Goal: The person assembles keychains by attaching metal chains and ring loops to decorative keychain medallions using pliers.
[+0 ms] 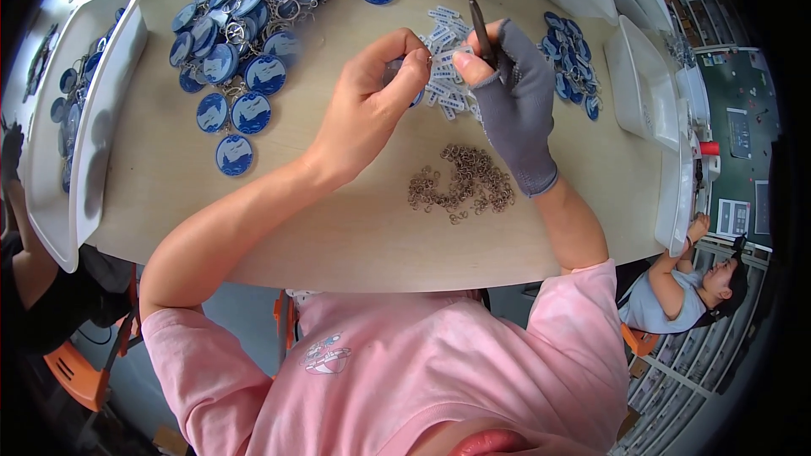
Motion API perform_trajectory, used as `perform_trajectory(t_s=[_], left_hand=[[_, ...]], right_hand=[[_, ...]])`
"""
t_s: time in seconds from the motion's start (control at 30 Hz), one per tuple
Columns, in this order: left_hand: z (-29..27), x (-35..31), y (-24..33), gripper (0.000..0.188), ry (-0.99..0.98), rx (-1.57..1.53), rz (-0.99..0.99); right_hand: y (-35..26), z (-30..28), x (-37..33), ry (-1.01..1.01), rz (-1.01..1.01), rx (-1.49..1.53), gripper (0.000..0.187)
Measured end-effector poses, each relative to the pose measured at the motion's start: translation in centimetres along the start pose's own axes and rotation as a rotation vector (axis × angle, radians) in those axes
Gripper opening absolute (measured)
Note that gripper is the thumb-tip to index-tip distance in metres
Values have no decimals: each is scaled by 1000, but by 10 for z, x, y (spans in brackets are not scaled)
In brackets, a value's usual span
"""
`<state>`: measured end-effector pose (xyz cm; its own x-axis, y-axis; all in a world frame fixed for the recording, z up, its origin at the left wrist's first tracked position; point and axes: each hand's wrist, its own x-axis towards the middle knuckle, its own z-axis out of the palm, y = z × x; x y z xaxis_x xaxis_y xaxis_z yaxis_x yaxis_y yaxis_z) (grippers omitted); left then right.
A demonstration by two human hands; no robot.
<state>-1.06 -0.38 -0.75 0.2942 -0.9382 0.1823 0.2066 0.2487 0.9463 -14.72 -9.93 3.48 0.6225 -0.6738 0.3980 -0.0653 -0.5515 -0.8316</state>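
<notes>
My bare left hand (367, 101) is closed, thumb and forefinger pinching a tiny metal piece at their tips. Blue edges of a round keychain (417, 99) show behind these fingers; most of it is hidden. Close by on the right, my right hand (517, 93) wears a grey fingerless glove and grips dark pliers (480, 27), their tips pointing up and away. A small whitish tag (464, 51) appears pinched at its thumb. Beneath both hands lies a pile of small white printed tags (448, 103). Nearer to me is a heap of small metal rings (466, 179).
A large heap of round blue keychains (250, 112) covers the far left. Smaller blue charms (568, 55) lie on the right. White trays stand at the left (93, 127) and right (629, 84) edges. Other people (676, 291) sit on both sides.
</notes>
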Motion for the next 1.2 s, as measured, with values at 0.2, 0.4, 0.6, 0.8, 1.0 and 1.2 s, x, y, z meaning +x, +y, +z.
perform_trajectory(t_s=[0.2, 0.4, 0.6, 0.8, 1.0, 1.2], left_hand=[[-2, 2, -2, 23, -17, -25, 22], [-6, 3, 1, 28, -5, 42, -43], [-2, 2, 1, 26, -26, -59, -9], [1, 0, -1, 24, -80, -62, -61], [5, -2, 1, 25, -112, -78, -62], [6, -3, 3, 26, -167, -24, -27]], right_hand=[[5, -5, 5, -205, 452, 401, 18], [-8, -21, 1, -207, 216, -46, 17], [-11, -63, 0, -154, -479, -1069, 48], [-6, -54, -20, -256, -424, -908, 44], [-6, -49, -22, -201, -492, -1021, 46], [-3, -47, -25, -210, -508, -1044, 45]])
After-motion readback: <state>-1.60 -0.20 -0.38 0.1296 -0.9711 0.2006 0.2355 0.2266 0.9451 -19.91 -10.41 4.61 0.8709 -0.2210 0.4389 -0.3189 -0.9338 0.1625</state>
